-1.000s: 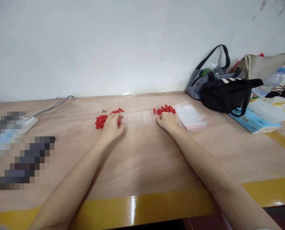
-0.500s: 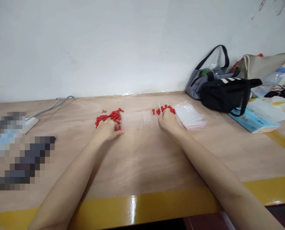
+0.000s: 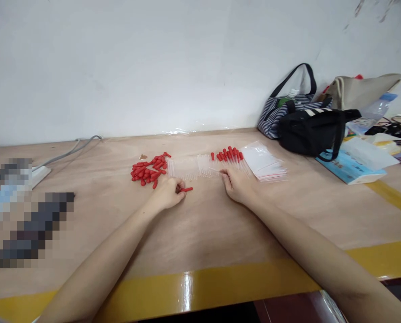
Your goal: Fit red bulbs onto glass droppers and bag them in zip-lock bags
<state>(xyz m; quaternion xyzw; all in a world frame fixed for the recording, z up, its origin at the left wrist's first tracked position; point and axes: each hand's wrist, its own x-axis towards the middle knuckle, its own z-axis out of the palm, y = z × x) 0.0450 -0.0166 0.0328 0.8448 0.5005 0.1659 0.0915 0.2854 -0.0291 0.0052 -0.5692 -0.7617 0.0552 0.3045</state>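
Observation:
My left hand [image 3: 167, 193] is closed in a pinch on a red rubber dropper bulb [image 3: 187, 189], which points to the right. Between the fingertips of my right hand [image 3: 240, 185] is a thin clear tube [image 3: 214, 169], its free end towards the left. Behind my left hand lies a loose heap of red bulbs [image 3: 148, 172]. A row of clear tubes [image 3: 205, 166] is laid side by side between the hands. Beyond my right hand, several tubes carry red bulbs [image 3: 229, 154] on their far ends, their lower parts partly hidden by the hand.
Clear zip bags [image 3: 266, 162] are stacked right of the capped tubes. Further right are a striped bag [image 3: 271, 119], a black bag [image 3: 310, 134] and a blue packet [image 3: 351, 167]. A power strip [image 3: 41, 176] and cable lie left. Yellow tape [image 3: 220, 287] edges the table.
My left hand has left the heap, moving right and nearer with a red bulb. My right hand has drawn back from the capped tubes, and the tube in it has tipped from upright to nearly level.

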